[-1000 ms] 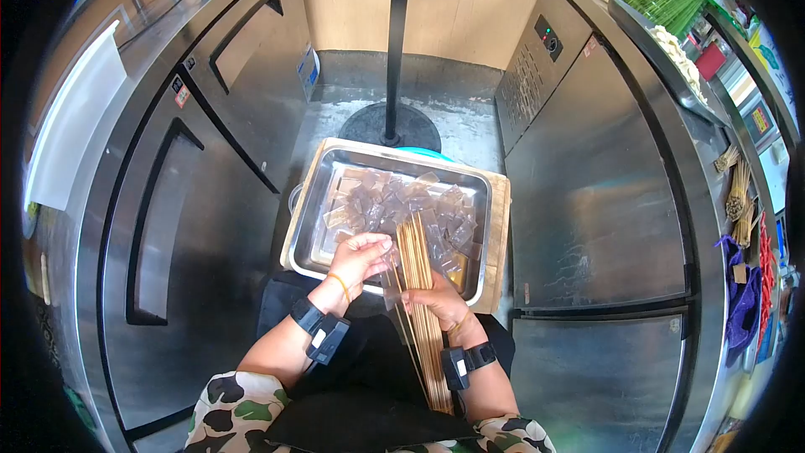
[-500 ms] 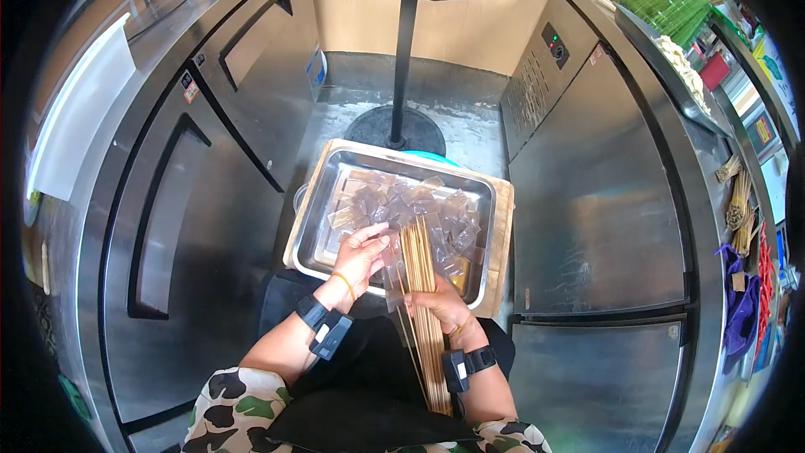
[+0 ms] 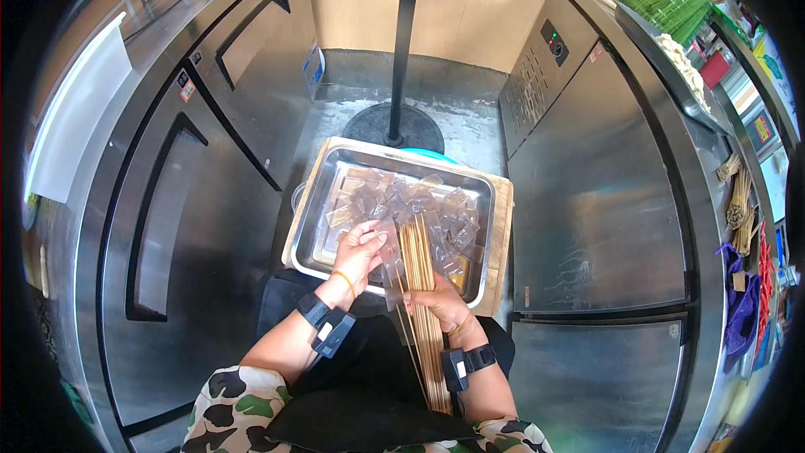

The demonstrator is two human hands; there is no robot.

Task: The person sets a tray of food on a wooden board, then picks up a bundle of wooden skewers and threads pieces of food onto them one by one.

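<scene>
A thick bundle of bamboo skewers lies in my right hand, its fingers wrapped round it. The bundle runs from above the tray down to my lap. To its left, thin translucent brownish squares stand in a row along a single skewer, which angles down beside the bundle. My left hand pinches the uppermost of these squares between thumb and fingers. Below both hands, a steel tray holds a loose heap of similar squares.
The tray rests on a wooden board. Steel cabinets flank both sides. A black fan stand rises behind the tray. On the right counter are a green mesh basket, tied bundles and a purple cloth.
My left hand has shifted very slightly with the square it pinches. My right hand and the skewer bundle stay almost in place.
</scene>
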